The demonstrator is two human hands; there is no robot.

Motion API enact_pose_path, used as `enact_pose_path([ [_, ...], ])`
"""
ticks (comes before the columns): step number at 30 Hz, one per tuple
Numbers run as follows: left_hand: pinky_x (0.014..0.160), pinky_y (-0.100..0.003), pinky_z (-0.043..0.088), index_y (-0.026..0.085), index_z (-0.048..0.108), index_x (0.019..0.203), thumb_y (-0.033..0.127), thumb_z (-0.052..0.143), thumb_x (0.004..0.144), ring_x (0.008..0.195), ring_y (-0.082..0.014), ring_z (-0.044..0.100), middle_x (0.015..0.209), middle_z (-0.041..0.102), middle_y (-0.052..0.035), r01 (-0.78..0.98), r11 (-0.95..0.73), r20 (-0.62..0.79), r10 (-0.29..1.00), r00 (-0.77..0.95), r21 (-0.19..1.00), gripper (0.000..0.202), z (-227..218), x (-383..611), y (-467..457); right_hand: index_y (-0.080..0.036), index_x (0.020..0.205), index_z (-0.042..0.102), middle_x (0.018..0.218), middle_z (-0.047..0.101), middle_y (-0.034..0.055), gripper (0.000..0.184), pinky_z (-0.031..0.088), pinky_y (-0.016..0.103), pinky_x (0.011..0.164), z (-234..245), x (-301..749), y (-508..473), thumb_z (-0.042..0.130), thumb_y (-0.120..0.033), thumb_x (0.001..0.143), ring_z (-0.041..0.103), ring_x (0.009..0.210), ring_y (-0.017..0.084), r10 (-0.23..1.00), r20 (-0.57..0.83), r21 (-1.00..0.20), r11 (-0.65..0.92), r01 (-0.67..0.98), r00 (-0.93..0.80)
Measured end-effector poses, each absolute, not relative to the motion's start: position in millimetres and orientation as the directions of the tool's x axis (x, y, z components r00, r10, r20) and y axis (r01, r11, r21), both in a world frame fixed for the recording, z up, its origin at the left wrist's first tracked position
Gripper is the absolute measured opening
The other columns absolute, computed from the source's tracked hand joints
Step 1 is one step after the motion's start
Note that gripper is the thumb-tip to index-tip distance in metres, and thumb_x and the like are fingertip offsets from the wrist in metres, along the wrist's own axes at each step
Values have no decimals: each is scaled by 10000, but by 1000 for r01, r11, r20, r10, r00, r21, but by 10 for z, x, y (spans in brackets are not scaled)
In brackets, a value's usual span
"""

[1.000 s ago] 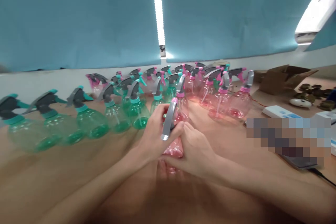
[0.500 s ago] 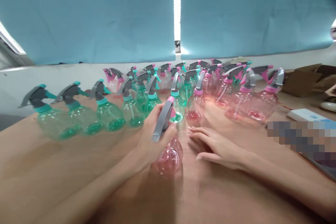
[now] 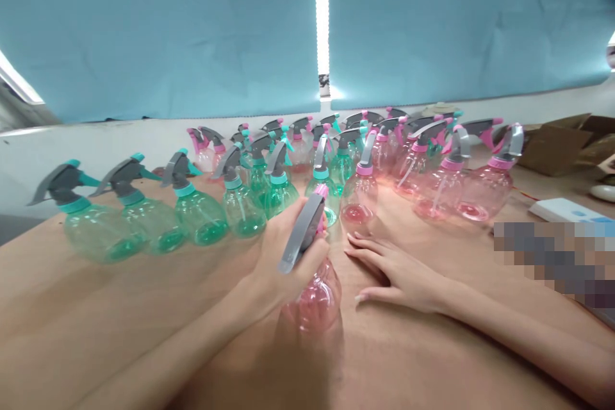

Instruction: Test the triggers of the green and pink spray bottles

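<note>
My left hand (image 3: 281, 253) is wrapped around the neck of a pink spray bottle (image 3: 317, 301) with a grey and pink trigger head. The bottle stands near the middle of the table, its nozzle pointing away from me. To its right, my right hand (image 3: 394, 269) rests on the table with fingers spread, holding nothing. Just beyond the fingertips is another pink spray bottle (image 3: 360, 198). A green spray bottle (image 3: 282, 195) stands behind my left hand, partly covered by it.
Green spray bottles (image 3: 200, 218) line the left side of the wooden table (image 3: 120, 333). More pink spray bottles (image 3: 485, 189) stand at the right, with several others crowded behind. A cardboard box (image 3: 552, 147) and a white box (image 3: 567, 213) lie farther right.
The held pink bottle has shifted slightly right and toward me, still in my left hand. My right hand's fingers have spread a little more on the table.
</note>
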State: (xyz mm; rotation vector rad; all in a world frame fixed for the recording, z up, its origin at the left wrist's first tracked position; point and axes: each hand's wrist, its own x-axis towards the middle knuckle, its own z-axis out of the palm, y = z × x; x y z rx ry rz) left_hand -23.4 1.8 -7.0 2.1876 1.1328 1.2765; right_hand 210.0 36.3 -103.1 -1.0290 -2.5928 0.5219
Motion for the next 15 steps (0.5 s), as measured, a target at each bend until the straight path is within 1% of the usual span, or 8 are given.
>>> enact_pose_path([
  [2,570,-311,367,222,467,747,179,463,748,599,-151,439,698,477,10,460,-607,553,790,265,648,43,-64,-239,20,-178,1455,421,1540,359,158,845,288,556,1138,-1030,2105,366,578,-686,798,299,1428,334,704,136,-438,674,595,-697],
  [4,570,-313,376,225,490,786,195,479,756,597,-153,441,703,486,12,456,-600,552,795,251,657,45,-64,-238,19,-183,1457,420,1542,354,152,845,283,556,1141,-1030,2109,368,573,-690,799,290,1432,332,704,128,-436,672,598,-698],
  [6,600,-323,406,230,523,880,213,491,774,632,-162,480,762,532,3,453,-581,543,808,227,676,111,-75,-230,14,-183,1458,417,1545,348,148,845,279,554,1144,-1030,2113,371,562,-696,802,281,1436,330,705,116,-431,671,604,-700],
  [8,659,-340,443,237,535,973,232,500,796,706,-179,536,854,578,-12,449,-559,533,823,197,697,180,-89,-215,5,-193,1458,419,1547,348,141,833,277,558,1143,-1028,2118,374,557,-695,808,280,1436,331,705,115,-433,670,603,-700],
  [10,697,-348,465,246,531,983,248,511,805,752,-190,564,894,595,-17,447,-539,524,835,170,714,179,-95,-198,-8,-203,1457,421,1548,348,131,815,271,562,1145,-1022,2126,376,552,-689,816,280,1437,331,704,116,-439,669,599,-701],
  [12,684,-341,477,252,521,959,261,529,795,720,-182,561,857,589,-7,448,-527,522,840,148,722,164,-89,-182,-22,-203,1462,413,1553,340,120,807,257,557,1154,-1017,2135,379,536,-687,828,269,1441,326,703,106,-439,667,601,-703],
  [15,606,-304,482,248,512,972,250,552,782,581,-135,503,792,556,21,435,-494,483,863,146,752,193,-72,-167,-40,-211,1472,396,1563,323,100,808,234,547,1167,-1020,2150,386,527,-688,833,250,1448,324,705,87,-444,660,606,-704],
])
